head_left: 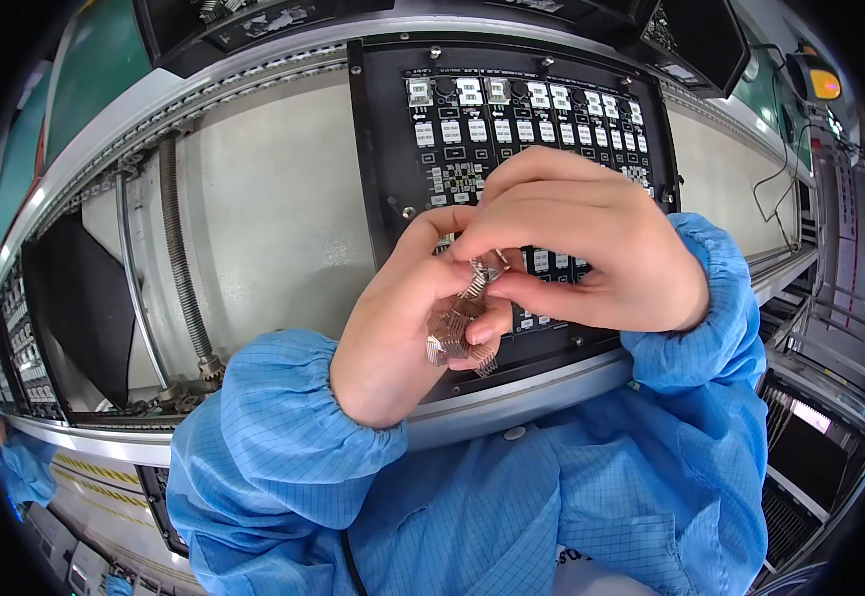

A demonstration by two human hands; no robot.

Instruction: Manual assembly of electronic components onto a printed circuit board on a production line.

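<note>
My left hand (390, 316) is closed around a clump of small metal comb-like pieces (449, 338) with rows of thin pins. Against its thumb and fingertips, my right hand (591, 243) pinches at one small shiny piece (492, 266) of the same look. Both hands meet above a black fixture plate (385, 139) that holds black circuit boards (459, 149) with rows of white square parts. The hands and wrists cover the middle of these boards. Blue grid-patterned sleeves gather at both wrists.
The plate sits across a conveyor with a chain rail (254, 70) and a threaded rod (176, 258). Black bins (686, 45) with metal pieces stand at the far side. More boards (23, 343) lie at the far left. An orange-lit device (824, 84) is at the upper right.
</note>
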